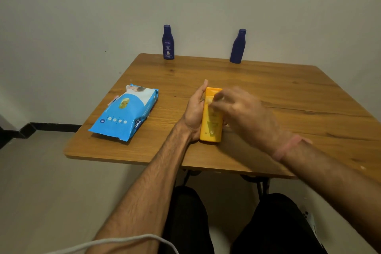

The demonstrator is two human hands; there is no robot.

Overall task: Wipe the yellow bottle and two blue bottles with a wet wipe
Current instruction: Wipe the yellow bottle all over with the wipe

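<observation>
The yellow bottle (211, 126) lies flat on the wooden table (288, 93), cap end pointing away from me. My left hand (194, 112) grips its left side. My right hand (241, 109) is blurred over the upper part of the bottle, fingers pinched together; a wipe between them cannot be made out. Two blue bottles stand upright at the table's far edge by the wall: one with a white label (168, 43) on the left, one plain (238, 47) on the right.
A blue pack of wet wipes (124, 112) lies on the left part of the table, near its left edge. A white cord (115, 242) crosses the bottom left. My knees show under the table's near edge.
</observation>
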